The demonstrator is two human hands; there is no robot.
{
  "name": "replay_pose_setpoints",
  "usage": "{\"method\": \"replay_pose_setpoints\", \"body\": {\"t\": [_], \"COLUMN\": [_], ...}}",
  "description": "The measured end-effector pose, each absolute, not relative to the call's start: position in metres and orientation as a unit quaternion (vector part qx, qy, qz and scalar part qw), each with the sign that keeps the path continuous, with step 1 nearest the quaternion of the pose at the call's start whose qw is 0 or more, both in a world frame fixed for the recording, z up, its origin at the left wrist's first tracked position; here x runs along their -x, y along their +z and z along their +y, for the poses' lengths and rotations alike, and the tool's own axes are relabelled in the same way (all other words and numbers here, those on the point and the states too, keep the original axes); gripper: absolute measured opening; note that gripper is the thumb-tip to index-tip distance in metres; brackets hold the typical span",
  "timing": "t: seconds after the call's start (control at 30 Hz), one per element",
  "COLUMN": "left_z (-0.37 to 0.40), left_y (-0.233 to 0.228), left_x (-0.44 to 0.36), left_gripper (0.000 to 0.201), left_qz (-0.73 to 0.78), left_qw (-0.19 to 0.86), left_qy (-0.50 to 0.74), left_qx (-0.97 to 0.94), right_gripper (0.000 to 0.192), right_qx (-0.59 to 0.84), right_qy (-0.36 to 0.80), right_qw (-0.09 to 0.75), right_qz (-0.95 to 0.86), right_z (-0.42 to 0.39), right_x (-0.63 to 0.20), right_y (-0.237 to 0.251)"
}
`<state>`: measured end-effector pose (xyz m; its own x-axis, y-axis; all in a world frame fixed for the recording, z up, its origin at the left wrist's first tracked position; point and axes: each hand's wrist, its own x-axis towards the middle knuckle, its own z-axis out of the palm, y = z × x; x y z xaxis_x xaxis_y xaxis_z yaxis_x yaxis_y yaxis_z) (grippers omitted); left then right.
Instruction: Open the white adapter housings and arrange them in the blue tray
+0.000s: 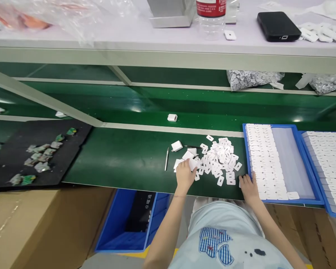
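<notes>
Box (44, 220): brown cardboard, lower left of the frame, flaps closed under glossy tape.
Mat (36, 157): black sheet, left middle, scattered with small green and silver packets (42, 155).
Bin (131, 224): blue plastic, bottom centre under the bench edge; a dark item with white print lies inside.
Tweezers (167, 158): thin metal tool on the green belt (123, 160), long axis running nearly top to bottom of the frame, just left of the pile.
Left hand (184, 175): centre of the frame, fingers curled shut on a few white tags (189, 161) at the pile's left edge.
Pile (220, 158): small flat white tags, rounded rectangles each with a punched slot, lying loose on the belt at centre right and pointing every way.
Right hand (249, 188): palm down at the near left corner of the tray, fingers spread and flat, holding nothing; fingertips rest near the pile's right edge.
Tray (310, 164): blue plastic, right of the frame; its left half holds white tags stacked in neat rows, its right half a clear liner.
Second tray (329, 209): far right, filled with rows of white pieces.
Shelf (145, 37): pale top board, upper frame, carrying a clear bottle (211, 15) and a black case (278, 26).
</notes>
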<state>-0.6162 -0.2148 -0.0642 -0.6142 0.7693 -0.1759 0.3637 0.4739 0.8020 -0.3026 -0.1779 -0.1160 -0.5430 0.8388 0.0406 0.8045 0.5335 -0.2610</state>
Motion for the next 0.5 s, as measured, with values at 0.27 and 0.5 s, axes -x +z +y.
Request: {"method": "replay_pose_setpoints", "body": {"t": [0.27,0.5], "left_z": [-0.209,-0.197], "left_y": [0.001,0.055], "left_x": [0.613,0.577], "left_gripper": [0.026,0.031], "left_qz": [0.631,0.473], "left_qw": [0.559,0.698], "left_qy": [0.531,0.536], "left_qx": [-0.090,0.041], "right_gripper": [0.042,0.042], "right_qx": [0.491,0.492], "right_qy": [0.152,0.277], "right_qw": [0.098,0.214], "right_qz": [-0.852,-0.797], "right_z": [-0.181,-0.175], "right_x": [0.308,0.329], "right_y": [-0.107,-0.064]}}
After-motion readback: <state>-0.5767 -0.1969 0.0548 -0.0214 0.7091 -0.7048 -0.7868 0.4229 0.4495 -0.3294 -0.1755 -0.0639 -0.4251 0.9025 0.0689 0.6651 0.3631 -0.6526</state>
